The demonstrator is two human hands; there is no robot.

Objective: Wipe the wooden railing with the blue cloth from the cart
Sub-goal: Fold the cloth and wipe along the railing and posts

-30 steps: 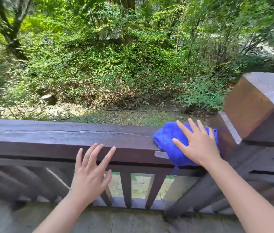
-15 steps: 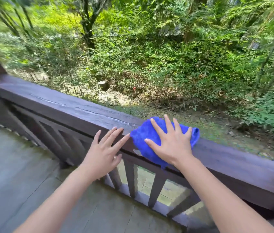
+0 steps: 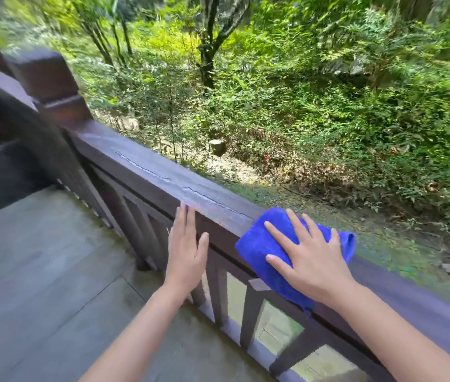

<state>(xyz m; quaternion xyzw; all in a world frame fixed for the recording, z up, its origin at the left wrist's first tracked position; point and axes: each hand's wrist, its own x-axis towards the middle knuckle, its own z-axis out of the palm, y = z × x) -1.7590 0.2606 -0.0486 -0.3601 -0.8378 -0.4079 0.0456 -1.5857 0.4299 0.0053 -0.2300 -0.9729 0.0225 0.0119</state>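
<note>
A dark brown wooden railing (image 3: 146, 168) runs from the upper left down to the lower right. A bright blue cloth (image 3: 259, 244) lies draped over its top rail, hanging a little over the near side. My right hand (image 3: 309, 257) presses flat on the cloth with fingers spread. My left hand (image 3: 186, 252) is open, fingers together, held flat against the rail's near face just left of the cloth. The cart is not in view.
A square wooden post (image 3: 50, 86) caps the railing at the upper left. Slanted and upright balusters (image 3: 218, 293) fill the space under the rail. Grey plank flooring (image 3: 39, 271) lies at my left. Beyond the rail are bushes, trees and bare ground.
My right hand has slid the blue cloth leftward along the rail, away from the right-hand post. The view has swung left, and my left hand has moved along with it.
</note>
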